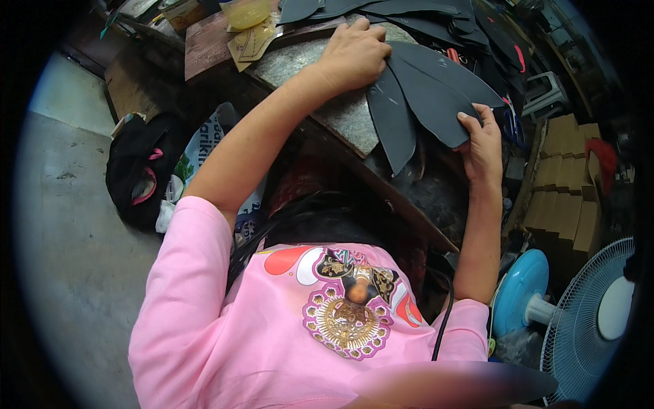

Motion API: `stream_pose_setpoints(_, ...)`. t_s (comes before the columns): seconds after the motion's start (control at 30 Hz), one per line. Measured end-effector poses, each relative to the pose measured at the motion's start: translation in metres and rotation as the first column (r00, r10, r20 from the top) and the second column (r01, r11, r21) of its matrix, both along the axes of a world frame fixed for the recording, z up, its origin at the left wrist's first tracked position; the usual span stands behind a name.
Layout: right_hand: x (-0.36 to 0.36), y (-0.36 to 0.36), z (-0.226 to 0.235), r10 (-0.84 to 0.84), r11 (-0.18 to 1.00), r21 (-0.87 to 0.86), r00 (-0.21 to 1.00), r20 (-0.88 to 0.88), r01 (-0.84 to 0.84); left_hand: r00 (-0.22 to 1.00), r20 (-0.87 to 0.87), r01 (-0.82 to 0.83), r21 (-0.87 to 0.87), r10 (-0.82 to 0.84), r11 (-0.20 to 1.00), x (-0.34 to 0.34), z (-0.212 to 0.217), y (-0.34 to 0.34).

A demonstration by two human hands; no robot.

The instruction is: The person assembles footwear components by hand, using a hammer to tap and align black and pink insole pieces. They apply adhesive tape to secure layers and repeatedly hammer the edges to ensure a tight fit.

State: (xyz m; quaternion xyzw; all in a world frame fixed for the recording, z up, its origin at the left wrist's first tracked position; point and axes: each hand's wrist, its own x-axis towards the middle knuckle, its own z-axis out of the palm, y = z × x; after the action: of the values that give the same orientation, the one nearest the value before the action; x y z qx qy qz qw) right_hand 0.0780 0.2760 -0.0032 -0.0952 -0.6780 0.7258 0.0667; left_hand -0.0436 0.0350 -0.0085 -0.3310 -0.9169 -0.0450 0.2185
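Several flat, dark grey sole-shaped pieces [432,99] fan out over the worktable in front of me. My left hand [354,54] is closed at their upper left ends, its fingertips partly hidden. On the right, my right hand [482,140] pinches the lower right edge of the broad middle piece between thumb and fingers. A narrower grey piece [394,126] hangs down at the left of the fan, its pointed tip past the board's edge. Under the left hand lies a speckled grey board [344,123].
More dark grey pieces [409,10] are heaped at the back. A tan paper pattern [253,44] and a yellowish container [246,12] sit at the back left. Cardboard boxes [562,177], a blue round stool [521,290] and a fan [593,320] stand at right. A black bag [139,170] is at left.
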Motion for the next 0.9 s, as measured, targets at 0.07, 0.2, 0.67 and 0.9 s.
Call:
stream_pose_setpoints(0.07, 0.0, 0.0, 0.001, -0.003, 1.0, 0.006, 1.0, 0.009, 0.003, 0.993, -0.049, 0.11, 0.093, -0.106, 0.99, 0.004, 0.0, 0.014)
stream_pose_setpoints(0.2, 0.0, -0.001, 0.001, -0.002, 1.0, 0.0, 1.0, 0.015, 0.002, 0.985, -0.078, 0.165, 0.129, -0.156, 0.978, 0.008, -0.005, 0.04)
stream_pose_setpoints(0.67, -0.005, -0.007, 0.002, 0.043, 0.997, 0.055, 0.999, 0.021, -0.044, 0.995, 0.083, 0.041, 0.203, -0.059, 0.978, 0.012, -0.012, -0.036)
stream_pose_setpoints(0.9, -0.023, -0.012, 0.005, 0.066, 0.998, -0.011, 0.996, 0.054, -0.065, 0.994, 0.073, 0.053, 0.271, -0.076, 0.961, 0.001, -0.035, -0.044)
